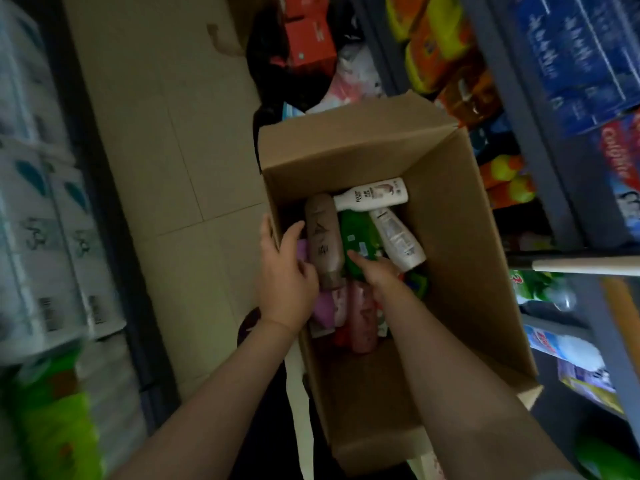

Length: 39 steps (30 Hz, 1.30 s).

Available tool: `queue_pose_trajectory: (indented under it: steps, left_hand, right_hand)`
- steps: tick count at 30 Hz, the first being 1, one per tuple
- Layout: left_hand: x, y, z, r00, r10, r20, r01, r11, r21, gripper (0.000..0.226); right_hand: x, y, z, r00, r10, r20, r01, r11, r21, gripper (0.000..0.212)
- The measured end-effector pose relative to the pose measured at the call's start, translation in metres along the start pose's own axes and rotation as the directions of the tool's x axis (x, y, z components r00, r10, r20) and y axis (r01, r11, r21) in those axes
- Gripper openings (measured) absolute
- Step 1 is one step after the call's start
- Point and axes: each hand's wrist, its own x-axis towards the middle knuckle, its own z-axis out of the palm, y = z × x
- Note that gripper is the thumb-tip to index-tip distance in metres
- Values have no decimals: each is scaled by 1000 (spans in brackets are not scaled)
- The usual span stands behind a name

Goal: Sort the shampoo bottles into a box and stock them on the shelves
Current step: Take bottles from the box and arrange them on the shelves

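An open cardboard box point(460, 216) stands in the aisle with several shampoo bottles lying inside. A brown bottle point(323, 240) lies at the left, a white bottle point(372, 195) across the far end, a beige one point(398, 239) at the right, a green one point(360, 245) between them, and pink ones point(362, 318) nearer me. My left hand point(285, 275) grips the box's left wall, thumb inside. My right hand point(375, 271) reaches into the box and its fingers curl round the green bottle.
Shelves on the right point(540, 161) hold toothpaste boxes, orange and yellow packs and blue packs. Packs of tissue paper point(45, 237) line the left shelf. Red boxes and bags point(311, 36) pile up at the aisle's far end. Tiled floor point(166, 133) shows at left.
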Motion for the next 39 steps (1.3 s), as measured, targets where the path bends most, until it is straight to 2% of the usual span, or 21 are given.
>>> queue_pose_trajectory:
  steps: [1, 2, 4, 5, 7, 9, 10, 11, 12, 14, 16, 17, 19, 21, 24, 25, 27, 29, 33, 36, 39]
  left_hand:
    - [0, 0, 0, 1000, 9, 0, -9, 1000, -11, 58]
    - [0, -1, 1, 1000, 20, 0, -20, 1000, -17, 58]
    - [2, -3, 1, 999, 26, 24, -25, 999, -32, 57]
    - [2, -3, 0, 999, 18, 36, -17, 999, -42, 57]
    - [0, -3, -4, 999, 34, 20, -34, 999, 8, 57]
    - [-4, 1, -8, 977, 206, -52, -201, 975, 97, 52]
    - [-7, 6, -9, 951, 299, -83, -294, 953, 68, 48]
    - [-10, 14, -10, 942, 323, -93, -328, 944, -34, 44]
    - [-12, 25, -12, 959, 278, -51, -283, 938, -200, 45]
    - [-14, 50, -20, 985, 65, 160, 31, 846, -532, 57]
    - [-9, 67, -27, 923, -86, 376, 350, 599, -721, 54]
    - [-6, 73, -33, 902, -109, 418, 411, 514, -753, 47]
    - [0, 79, -44, 886, -98, 453, 450, 417, -789, 34]
    - [-1, 89, -55, 853, -52, 520, 509, 312, -802, 33]
    - [-9, 123, -72, 764, 55, 643, 633, 128, -763, 50]
    - [-13, 140, -77, 750, 94, 654, 645, 115, -756, 49]
    - [-23, 179, -87, 759, 170, 629, 597, 204, -776, 56]
    - [-37, 224, -99, 790, 267, 552, 476, 299, -827, 57]
    - [-81, 315, -120, 826, 464, 321, 159, 355, -921, 47]
    - [-128, 384, -134, 757, 615, 219, 0, 336, -942, 26]
    - [-170, 442, -145, 673, 717, 181, -76, 311, -947, 25]
  right_hand:
    - [-8, -3, 1, 999, 12, 35, -15, 996, 90, 84]
    - [-14, -5, 0, 997, 25, 71, -38, 979, 202, 70]
    - [-38, -11, -7, 985, 45, 164, -110, 905, 411, 44]
    - [-53, -13, -12, 976, 37, 215, -136, 873, 468, 40]
    - [-80, -10, -21, 960, -36, 277, -116, 851, 513, 41]
    - [-107, -5, -29, 946, -137, 292, -34, 858, 512, 47]
    - [-119, -4, -32, 937, -198, 289, 31, 869, 494, 51]
    - [-132, -4, -34, 920, -267, 286, 107, 875, 473, 56]
    - [-144, -5, -34, 901, -331, 280, 181, 875, 450, 61]
    - [-163, -5, -31, 859, -421, 291, 287, 867, 407, 67]
    - [-177, -9, -31, 824, -460, 332, 339, 868, 363, 64]
    - [-183, -11, -33, 804, -477, 356, 356, 865, 354, 55]
    - [-192, -18, -43, 770, -517, 375, 388, 845, 368, 26]
    - [-205, -25, -58, 776, -540, 326, 427, 830, 360, 5]
    - [-234, -40, -81, 766, -583, 269, 513, 808, 289, 13]
    - [-248, -45, -89, 759, -592, 272, 521, 802, 291, 18]
    - [-280, -54, -111, 726, -624, 290, 530, 776, 343, 30]
    - [-315, -61, -138, 678, -695, 239, 594, 710, 379, 36]
    - [-384, -67, -204, 510, -859, -41, 816, 467, 341, 29]
    - [-433, -64, -259, 353, -905, -239, 929, 307, 208, 33]
    - [-475, -58, -308, 190, -900, -391, 982, 172, 81, 33]
